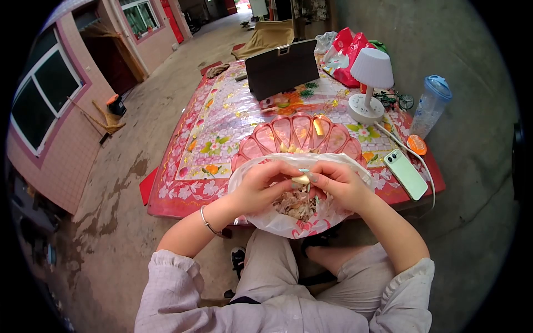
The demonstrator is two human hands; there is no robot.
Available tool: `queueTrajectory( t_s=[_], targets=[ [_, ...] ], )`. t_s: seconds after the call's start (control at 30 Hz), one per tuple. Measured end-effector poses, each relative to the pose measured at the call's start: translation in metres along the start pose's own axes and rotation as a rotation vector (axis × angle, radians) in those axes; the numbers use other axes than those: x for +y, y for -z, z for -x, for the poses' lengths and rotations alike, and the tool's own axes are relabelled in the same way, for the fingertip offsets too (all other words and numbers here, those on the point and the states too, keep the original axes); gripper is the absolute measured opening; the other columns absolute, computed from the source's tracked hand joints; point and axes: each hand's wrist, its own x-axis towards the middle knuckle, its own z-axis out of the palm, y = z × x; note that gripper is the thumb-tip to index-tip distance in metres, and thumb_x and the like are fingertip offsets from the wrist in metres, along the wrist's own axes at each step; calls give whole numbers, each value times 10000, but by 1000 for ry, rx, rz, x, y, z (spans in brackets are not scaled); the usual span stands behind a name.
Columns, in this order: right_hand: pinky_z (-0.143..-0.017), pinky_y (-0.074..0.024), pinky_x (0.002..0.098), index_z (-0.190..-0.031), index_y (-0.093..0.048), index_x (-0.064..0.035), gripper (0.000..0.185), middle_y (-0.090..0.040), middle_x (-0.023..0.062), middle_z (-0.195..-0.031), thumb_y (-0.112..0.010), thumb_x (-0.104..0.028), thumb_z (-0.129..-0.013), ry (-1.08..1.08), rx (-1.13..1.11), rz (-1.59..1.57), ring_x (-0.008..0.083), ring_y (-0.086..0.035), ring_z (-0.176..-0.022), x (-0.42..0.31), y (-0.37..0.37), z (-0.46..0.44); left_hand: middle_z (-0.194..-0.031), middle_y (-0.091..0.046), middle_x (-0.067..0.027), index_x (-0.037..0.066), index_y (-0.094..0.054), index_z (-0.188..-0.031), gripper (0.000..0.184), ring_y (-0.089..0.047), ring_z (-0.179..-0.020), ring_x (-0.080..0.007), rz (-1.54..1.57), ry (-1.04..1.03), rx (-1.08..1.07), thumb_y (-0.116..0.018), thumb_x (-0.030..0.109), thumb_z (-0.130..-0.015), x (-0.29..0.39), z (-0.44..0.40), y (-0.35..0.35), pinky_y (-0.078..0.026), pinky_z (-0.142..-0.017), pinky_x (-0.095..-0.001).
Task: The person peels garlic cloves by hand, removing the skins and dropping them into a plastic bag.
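Between the fingertips of my left hand (270, 182) and my right hand (334, 180) is a small pale garlic clove (301, 179). Both hands are pinched on it from either side. They are above a white plastic bag (266, 221) that lies open at the table's front edge. Dry brownish peelings (297, 205) fill the bag's bottom. Just behind the bag stands a pink translucent scalloped dish (265, 139). Several pale cloves (290, 149) lie in it, with a yellowish piece (318, 127) in one rear compartment.
On the flowered tablecloth (191, 147) are a dark tablet case (283, 69), a white lamp (371, 72), a pale green phone (406, 174) with a white cable, an orange round item (416, 145), a blue-lidded cup (431, 105) and red bags (351, 55).
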Motion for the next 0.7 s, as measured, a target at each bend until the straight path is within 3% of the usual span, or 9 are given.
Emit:
queueTrajectory(
  t_s=[0.33,0.53,0.7],
  targets=[
    [-584,-415,188,-896,-519,-30,182,-537,0,-727,-446,-196,-901,-53,59,-18,45,-489,-639,3,-3,-3,-925,-601,-79,-6,-574,-1008,258,-587,-845,-132,-54,110,20,-612,12,-753,-8,-2,-2,-479,-733,-248],
    [-585,-417,195,-846,-534,-24,177,-527,-3,-709,-460,-178,-892,-43,60,110,48,-493,-652,2,-5,-3,-886,-605,-71,13,-596,-974,229,-571,-828,-140,4,165,-47,-623,97,-763,-3,-6,-2,-462,-700,-267],
    [-589,-414,196,-827,-535,-21,166,-533,-2,-711,-463,-160,-885,-53,-1,66,51,-493,-653,0,-6,-2,-848,-607,-64,11,-609,-921,175,-567,-786,-123,-155,-83,-12,-612,109,-777,-10,-7,1,-451,-672,-254]
  ],
)
